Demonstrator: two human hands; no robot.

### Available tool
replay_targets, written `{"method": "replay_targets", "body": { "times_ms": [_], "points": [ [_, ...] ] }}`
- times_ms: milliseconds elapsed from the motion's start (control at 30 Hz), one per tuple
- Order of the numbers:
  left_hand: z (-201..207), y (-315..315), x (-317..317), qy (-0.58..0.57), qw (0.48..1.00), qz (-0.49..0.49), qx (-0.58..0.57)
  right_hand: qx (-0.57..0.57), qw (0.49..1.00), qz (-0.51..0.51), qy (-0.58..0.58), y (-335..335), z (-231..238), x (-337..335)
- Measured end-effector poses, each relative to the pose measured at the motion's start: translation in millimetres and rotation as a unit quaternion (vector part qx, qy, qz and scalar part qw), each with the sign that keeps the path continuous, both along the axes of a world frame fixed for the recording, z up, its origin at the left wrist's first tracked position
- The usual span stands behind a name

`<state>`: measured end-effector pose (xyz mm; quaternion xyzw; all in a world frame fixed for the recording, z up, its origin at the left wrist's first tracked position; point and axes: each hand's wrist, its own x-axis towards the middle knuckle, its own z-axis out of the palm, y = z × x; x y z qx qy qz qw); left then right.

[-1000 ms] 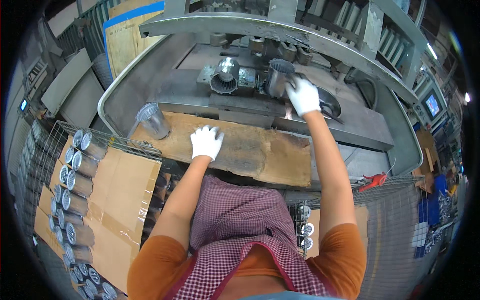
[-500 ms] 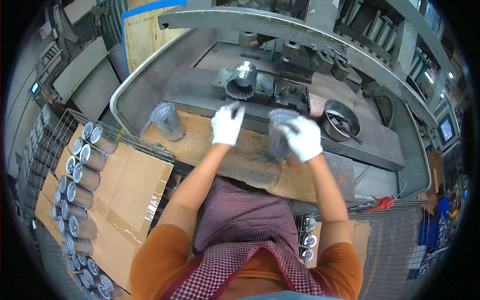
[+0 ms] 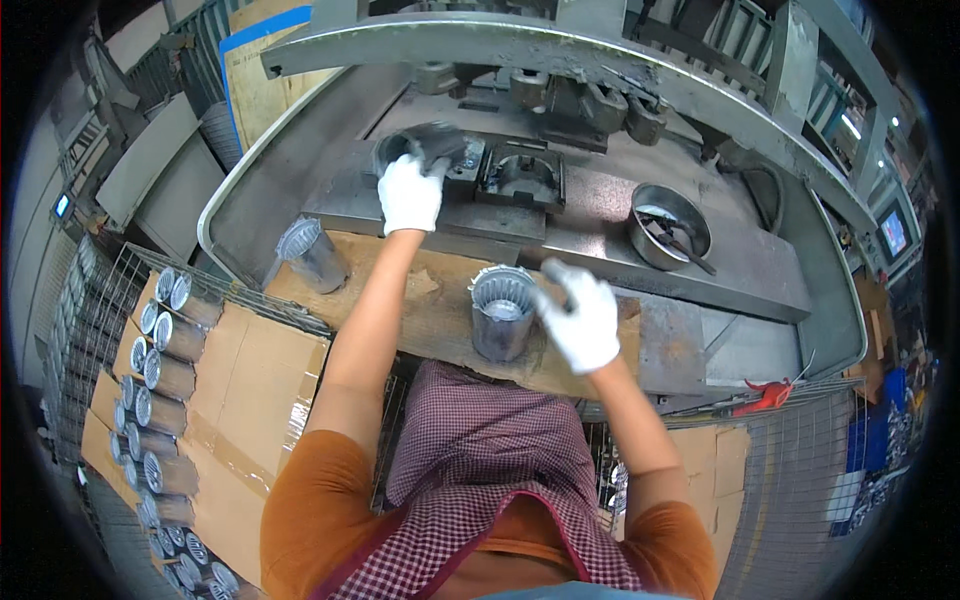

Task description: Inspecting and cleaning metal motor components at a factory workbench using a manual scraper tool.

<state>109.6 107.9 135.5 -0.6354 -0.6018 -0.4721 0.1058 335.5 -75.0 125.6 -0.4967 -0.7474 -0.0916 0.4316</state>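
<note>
My left hand point(image 3: 410, 198), in a white glove, grips a ribbed metal cylinder point(image 3: 445, 143) at the machine's fixture. That cylinder is tilted on its side and smeared by motion. On the wooden board in front of me stands a second ribbed metal cylinder point(image 3: 502, 335), upright with its open end up. Close beside its rim is my gloved right hand point(image 3: 580, 320), fingers apart and holding nothing; whether a fingertip touches the rim I cannot tell. A third metal cylinder point(image 3: 315, 258) leans slightly at the board's left end.
A square die block point(image 3: 522, 178) sits right of the left hand. Beyond it, a steel pot point(image 3: 670, 225) holds dark tools. The press beam point(image 3: 500, 45) spans overhead. Several finished cylinders point(image 3: 160, 410) lie on cardboard point(image 3: 250, 390) at left. A red-handled tool point(image 3: 765, 397) hangs at right.
My left hand has reached forward to the cylinder on the fixture, which has tipped over. The right hand has set its cylinder upright on the board and let go. The view has shifted somewhat.
</note>
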Motion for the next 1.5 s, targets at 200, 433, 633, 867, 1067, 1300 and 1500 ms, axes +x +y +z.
{"method": "replay_targets", "body": {
  "times_ms": [200, 433, 633, 867, 1067, 1300, 1500],
  "points": [
    [36.5, -32.0, 50.1, 0.305, 0.935, -0.158, 0.091, -0.223, 0.968, -0.108, -0.041, 86.5, 8.4, 6.3],
    [24.6, -2.8, 76.9, 0.299, 0.929, -0.171, 0.133, -0.289, 0.937, -0.181, -0.079, 136.7, 11.3, -5.5],
    [51.6, -35.9, 28.5, 0.192, 0.957, -0.215, 0.039, -0.195, 0.955, -0.201, -0.096, 159.9, -7.6, -1.3],
    [47.3, -61.8, -114.2, 0.091, 0.993, 0.017, -0.073, -0.195, 0.958, -0.182, -0.103, 164.1, -10.1, -12.4],
    [30.7, -63.4, -176.3, 0.176, 0.846, 0.106, -0.492, -0.25, 0.941, -0.207, -0.101, 161.0, 1.1, -8.8],
    [-20.5, -37.4, -185.3, 0.202, 0.878, 0.085, -0.425, -0.099, 0.984, -0.15, 0.002, 78.4, -11.4, 28.7],
    [3.0, -52.7, -162.8, -0.665, 0.677, -0.257, -0.181, -0.059, 0.956, -0.274, 0.092, -51.7, -34.1, 162.4]
  ]
}}
